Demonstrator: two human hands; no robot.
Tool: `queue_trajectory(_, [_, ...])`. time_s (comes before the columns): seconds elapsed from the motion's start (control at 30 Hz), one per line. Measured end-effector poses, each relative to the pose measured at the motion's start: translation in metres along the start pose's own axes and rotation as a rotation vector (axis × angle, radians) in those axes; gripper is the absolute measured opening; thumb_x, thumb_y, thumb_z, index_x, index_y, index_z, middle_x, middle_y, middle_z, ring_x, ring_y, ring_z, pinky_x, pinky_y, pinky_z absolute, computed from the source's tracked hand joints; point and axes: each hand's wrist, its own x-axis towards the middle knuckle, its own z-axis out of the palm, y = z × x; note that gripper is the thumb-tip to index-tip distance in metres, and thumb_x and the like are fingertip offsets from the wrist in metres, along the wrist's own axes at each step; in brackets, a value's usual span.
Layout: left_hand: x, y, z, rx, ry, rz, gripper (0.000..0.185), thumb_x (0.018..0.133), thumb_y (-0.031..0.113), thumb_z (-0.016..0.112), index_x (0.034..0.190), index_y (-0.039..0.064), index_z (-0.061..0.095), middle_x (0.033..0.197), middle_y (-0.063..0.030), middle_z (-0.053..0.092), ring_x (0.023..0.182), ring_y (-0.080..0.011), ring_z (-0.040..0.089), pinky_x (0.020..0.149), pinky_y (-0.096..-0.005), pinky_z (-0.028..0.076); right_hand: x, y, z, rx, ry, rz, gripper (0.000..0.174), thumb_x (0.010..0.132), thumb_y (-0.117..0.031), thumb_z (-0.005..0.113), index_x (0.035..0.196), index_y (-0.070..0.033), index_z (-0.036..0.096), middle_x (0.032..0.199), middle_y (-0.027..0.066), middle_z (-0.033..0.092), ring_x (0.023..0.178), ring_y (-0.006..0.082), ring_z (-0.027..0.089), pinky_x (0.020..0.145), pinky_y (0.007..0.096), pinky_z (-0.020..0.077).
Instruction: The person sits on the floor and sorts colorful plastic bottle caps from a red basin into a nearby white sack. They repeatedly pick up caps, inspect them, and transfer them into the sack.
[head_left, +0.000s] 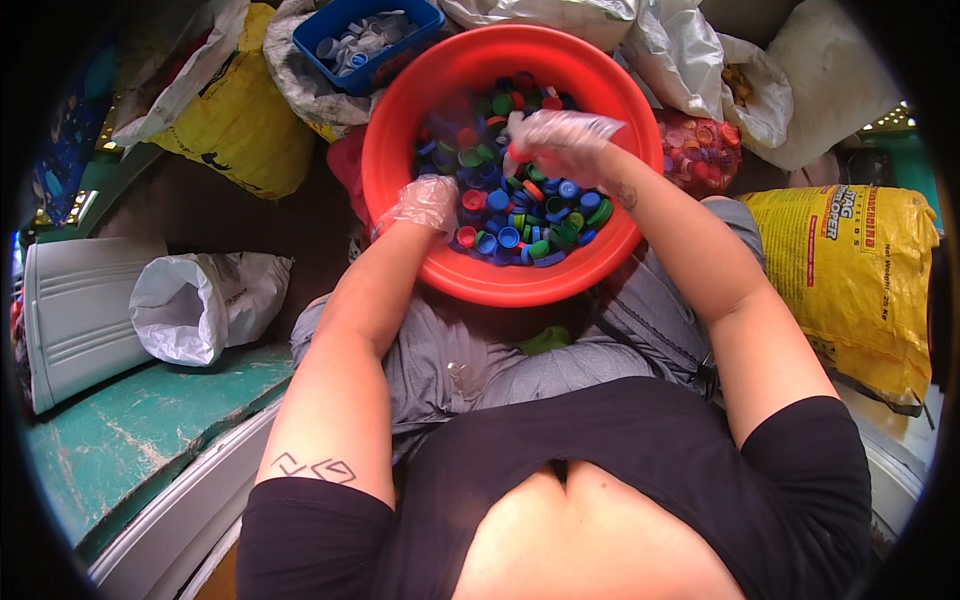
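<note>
A large red plastic basin (517, 289) stands before me, partly filled with plastic bottle caps (508, 238) in blue, green and red. Both my hands wear thin clear plastic gloves. My left hand (431, 201) is at the basin's left inner wall, against the edge of the caps; its fingers are hidden, so what they hold cannot be told. Over the caps at the upper right is my right hand (559, 144), blurred, with something red at its fingers; whether it grips this is unclear.
Behind the basin, a blue plastic container (369, 75) holds white caps. Yellow sacks (847, 285) stand on both sides. A red mesh bag (697, 154) of caps touches the basin's right side. An opened white sack (180, 311) and a pale ribbed bin (86, 315) lie at left.
</note>
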Motion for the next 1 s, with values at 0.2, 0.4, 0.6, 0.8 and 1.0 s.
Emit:
queue_trajectory(0.2, [0.009, -0.007, -0.023, -0.047, -0.247, -0.1, 0.052, 0.072, 0.008, 0.077, 0.123, 0.002, 0.067, 0.126, -0.0222, 0.069, 0.12, -0.0389, 0.066, 0.094, -0.0504, 0.057, -0.014, 0.017, 0.004, 0.594, 0.046, 0.506, 0.016, 0.077, 0.003, 0.065, 0.089, -0.006, 0.072, 0.093, 0.0039, 0.059, 0.08, 0.0146, 0.06, 0.07, 0.0309, 0.0504])
queue_trajectory(0.4, [-0.012, -0.062, -0.045, -1.472, -0.179, -0.176, 0.042, 0.082, 0.006, 0.06, 0.124, 0.009, 0.062, 0.09, -0.0045, 0.062, 0.076, -0.0139, 0.062, 0.058, -0.022, 0.05, 0.038, -0.003, 0.053, -0.749, -0.366, -0.139, 0.018, 0.093, -0.018, 0.065, 0.104, -0.004, 0.072, 0.088, 0.0126, 0.071, 0.079, 0.0304, 0.071, 0.071, 0.0425, 0.0569])
queue_trajectory(0.6, [-0.025, -0.063, -0.045, -1.702, -0.187, -0.119, 0.028, 0.085, 0.003, 0.06, 0.112, 0.009, 0.063, 0.084, -0.0011, 0.059, 0.07, -0.0107, 0.057, 0.049, -0.018, 0.042, 0.066, -0.026, 0.094, -0.53, -0.724, 0.312, 0.038, 0.069, -0.011, 0.083, 0.106, -0.017, 0.079, 0.106, 0.0092, 0.076, 0.1, 0.0337, 0.073, 0.083, 0.0426, 0.0598])
queue_trajectory(0.8, [-0.024, -0.035, -0.031, -0.677, -0.243, 0.085, 0.019, 0.091, 0.023, 0.07, 0.101, 0.007, 0.071, 0.082, -0.006, 0.068, 0.072, -0.0156, 0.063, 0.062, -0.0319, 0.048, 0.072, -0.023, 0.089, -0.581, -0.675, 0.265, 0.035, 0.065, -0.009, 0.084, 0.1, -0.01, 0.08, 0.099, 0.0128, 0.077, 0.1, 0.0332, 0.074, 0.083, 0.0434, 0.0604])
queue_trajectory(1.0, [-0.024, 0.008, -0.006, -0.053, -0.237, 0.091, 0.029, 0.09, 0.024, 0.066, 0.112, 0.009, 0.075, 0.107, -0.022, 0.073, 0.105, -0.0377, 0.071, 0.092, -0.0473, 0.056, 0.064, 0.02, 0.052, -0.524, -0.573, 0.251, 0.026, 0.07, -0.014, 0.075, 0.095, -0.011, 0.078, 0.099, 0.0125, 0.074, 0.096, 0.0323, 0.072, 0.086, 0.0417, 0.0583])
